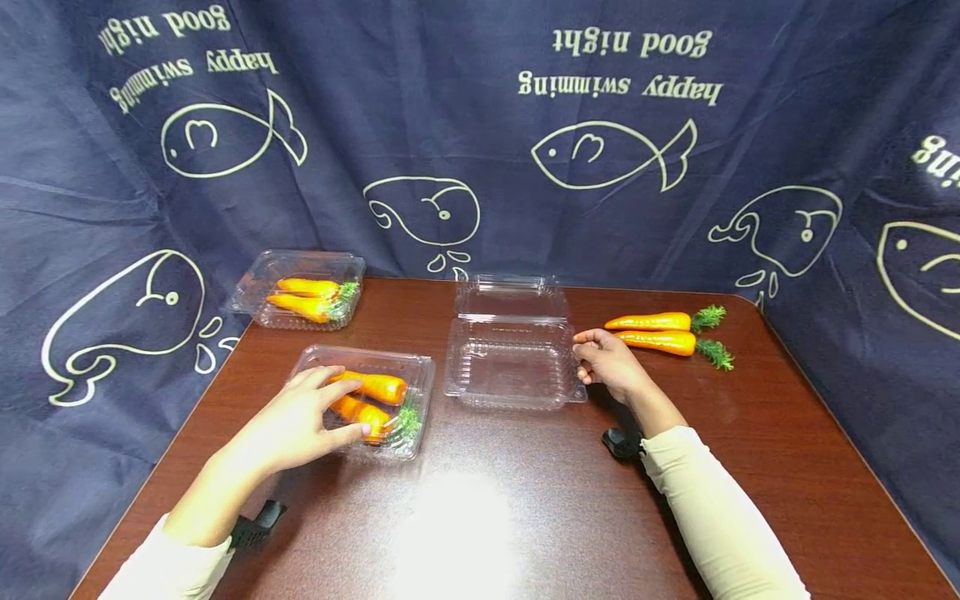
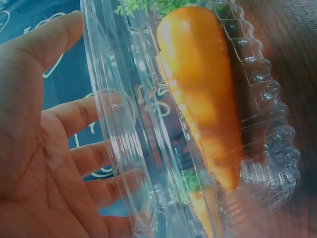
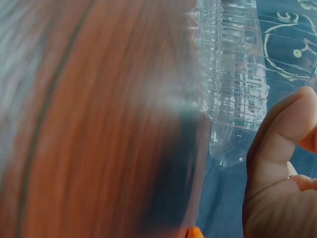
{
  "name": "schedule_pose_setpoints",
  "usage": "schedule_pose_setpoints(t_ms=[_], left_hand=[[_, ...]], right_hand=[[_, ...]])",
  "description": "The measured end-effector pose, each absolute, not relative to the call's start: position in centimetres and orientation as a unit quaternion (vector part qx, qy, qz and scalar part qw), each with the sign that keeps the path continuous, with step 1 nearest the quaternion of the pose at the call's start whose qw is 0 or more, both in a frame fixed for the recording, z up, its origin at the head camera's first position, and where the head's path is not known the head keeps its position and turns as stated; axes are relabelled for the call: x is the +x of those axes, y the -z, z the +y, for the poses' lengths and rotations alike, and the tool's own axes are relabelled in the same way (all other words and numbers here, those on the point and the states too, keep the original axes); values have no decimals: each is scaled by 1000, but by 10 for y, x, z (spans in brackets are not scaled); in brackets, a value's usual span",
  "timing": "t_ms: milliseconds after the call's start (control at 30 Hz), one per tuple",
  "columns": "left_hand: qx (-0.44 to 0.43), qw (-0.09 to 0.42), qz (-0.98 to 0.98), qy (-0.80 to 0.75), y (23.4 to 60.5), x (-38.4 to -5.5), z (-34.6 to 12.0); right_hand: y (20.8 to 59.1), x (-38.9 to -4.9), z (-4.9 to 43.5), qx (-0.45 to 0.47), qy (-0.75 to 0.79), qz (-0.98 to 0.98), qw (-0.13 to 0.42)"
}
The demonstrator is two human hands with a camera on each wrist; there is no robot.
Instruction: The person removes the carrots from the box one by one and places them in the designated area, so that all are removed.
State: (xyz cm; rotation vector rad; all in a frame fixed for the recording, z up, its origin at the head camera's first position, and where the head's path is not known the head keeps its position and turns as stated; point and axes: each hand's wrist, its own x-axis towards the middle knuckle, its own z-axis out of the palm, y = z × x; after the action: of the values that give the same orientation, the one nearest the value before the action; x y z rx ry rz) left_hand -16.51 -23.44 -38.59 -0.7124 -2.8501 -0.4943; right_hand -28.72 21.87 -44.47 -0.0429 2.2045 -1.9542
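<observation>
Carrot box [image 1: 422,392] sits just left of the open box [image 1: 510,367]; your left hand [image 1: 303,425] is over it, fingers apart. Right hand [image 1: 606,365] at open box's right edge; can't tell if pinching. Likely light, slick, crushable: grab rims.

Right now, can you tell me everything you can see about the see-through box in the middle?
The middle box is clear, shiny and looks like thin plastic, with ridged sides. It lies open on the brown table, toward the back: one half is nearer to us, the other half behind it, joined along a crease. I see nothing inside. The right hand is at its right edge; I can't be sure whether it touches.
</observation>
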Motion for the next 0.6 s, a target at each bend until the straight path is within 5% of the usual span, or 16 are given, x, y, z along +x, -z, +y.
schedule_pose_setpoints(t_ms=[600], left_hand=[[-235,90,-953,166,384,-140,-250]], right_hand=[[443,-291,184,-15,672,733,101]])
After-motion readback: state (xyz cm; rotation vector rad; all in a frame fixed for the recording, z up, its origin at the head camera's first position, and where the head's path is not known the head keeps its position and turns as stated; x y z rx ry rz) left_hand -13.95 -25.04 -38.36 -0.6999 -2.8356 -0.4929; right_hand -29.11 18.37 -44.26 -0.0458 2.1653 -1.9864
